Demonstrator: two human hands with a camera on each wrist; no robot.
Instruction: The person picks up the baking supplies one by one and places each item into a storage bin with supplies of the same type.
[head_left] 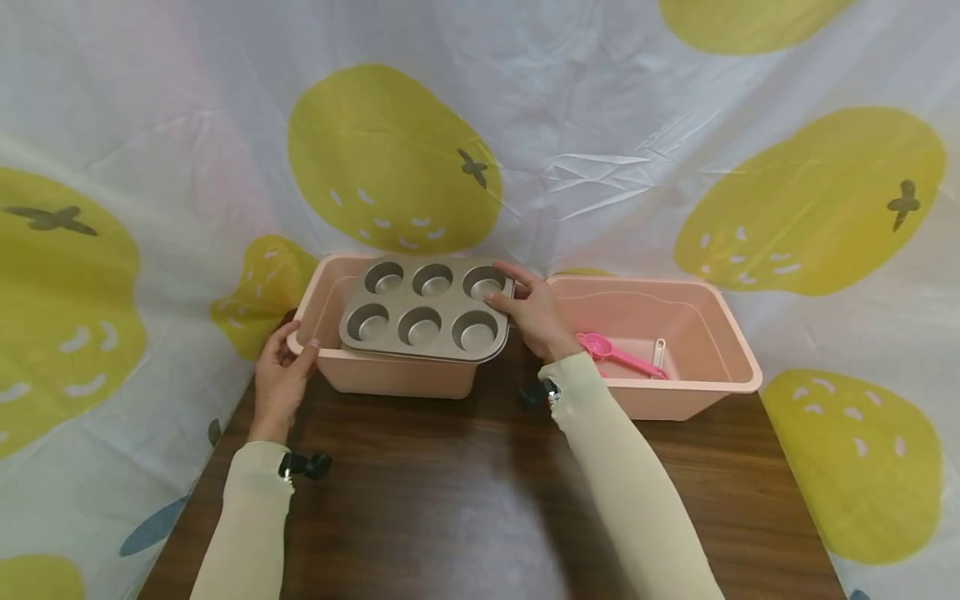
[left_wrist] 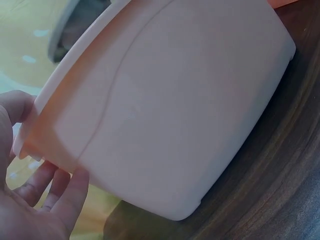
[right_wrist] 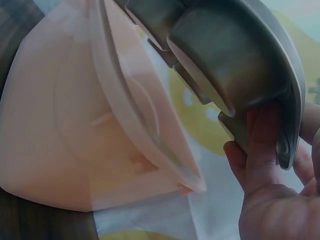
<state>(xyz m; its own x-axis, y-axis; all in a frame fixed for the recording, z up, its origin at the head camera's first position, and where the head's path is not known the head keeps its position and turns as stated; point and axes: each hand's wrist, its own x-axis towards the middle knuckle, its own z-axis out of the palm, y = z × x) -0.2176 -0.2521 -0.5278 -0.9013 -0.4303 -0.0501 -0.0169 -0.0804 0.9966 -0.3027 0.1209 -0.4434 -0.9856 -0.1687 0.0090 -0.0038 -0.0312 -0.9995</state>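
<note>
A grey metal muffin tin (head_left: 395,304) with several round cups is over the right part of the left pink bin (head_left: 397,377). My right hand (head_left: 536,312) grips the tin by its right end, thumb on top. From the right wrist view, its fingers (right_wrist: 262,145) sit under the rim, beside the cups' undersides. My left hand (head_left: 280,383) holds the left bin at its near left corner. In the left wrist view the fingers (left_wrist: 70,197) of that hand curl under the bin's rim (left_wrist: 65,75). Most of the bin's inside is hidden behind the tin.
A second pink bin (head_left: 663,400) stands to the right, holding a bright pink measuring scoop (head_left: 622,357) and a small whitish stick-like item (head_left: 659,352). Both bins stand on a dark wooden table (head_left: 450,492). A fruit-patterned curtain (head_left: 570,100) hangs behind and at both sides.
</note>
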